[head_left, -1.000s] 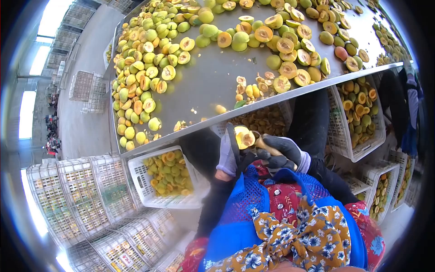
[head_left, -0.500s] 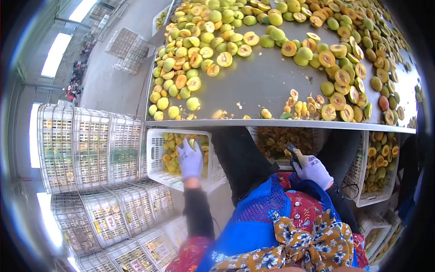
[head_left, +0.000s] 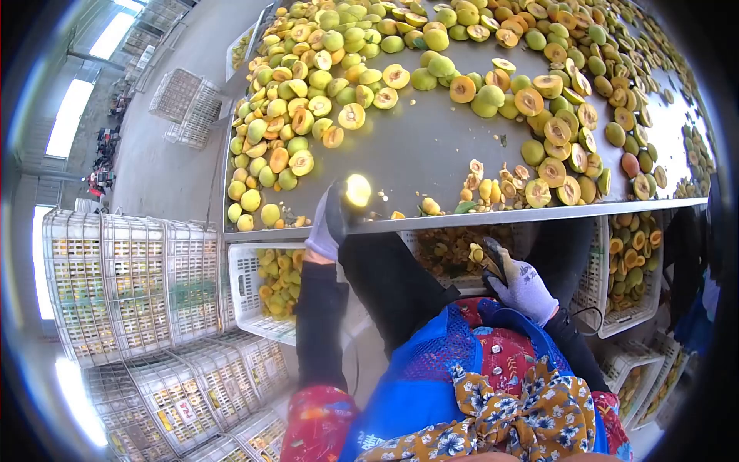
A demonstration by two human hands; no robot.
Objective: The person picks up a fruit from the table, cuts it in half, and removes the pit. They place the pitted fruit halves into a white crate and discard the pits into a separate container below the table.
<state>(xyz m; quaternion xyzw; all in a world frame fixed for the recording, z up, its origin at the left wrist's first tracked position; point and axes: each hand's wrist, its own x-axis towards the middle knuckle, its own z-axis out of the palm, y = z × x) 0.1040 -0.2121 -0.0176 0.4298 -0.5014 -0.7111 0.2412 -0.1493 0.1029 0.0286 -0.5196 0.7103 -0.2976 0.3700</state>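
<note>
My left hand (head_left: pixel 329 219), in a pale lavender glove with dark fingers, reaches over the front edge of the steel table (head_left: pixel 431 154). Its fingers are closed round the side of a bright yellow, apricot-like fruit (head_left: pixel 358 190), partly washed out by glare. My right hand (head_left: pixel 523 289), gloved alike, is closed low in front of my lap, above a crate of cut scraps (head_left: pixel 446 254). A small yellowish piece (head_left: pixel 477 252) shows at its dark fingertips; I cannot tell whether it is fruit or part of a tool.
Halved fruits (head_left: pixel 558 131) cover much of the tabletop, with loose pits and scraps (head_left: pixel 493 189) near its edge. White crates of fruit stand under the table, at left (head_left: pixel 242 289) and right (head_left: pixel 639 316). Stacked crates (head_left: pixel 138 277) rise at my left.
My left hand has moved from over the left crate up to the table edge and taken a fruit there. My right hand stays low and closed. The view has shifted slightly.
</note>
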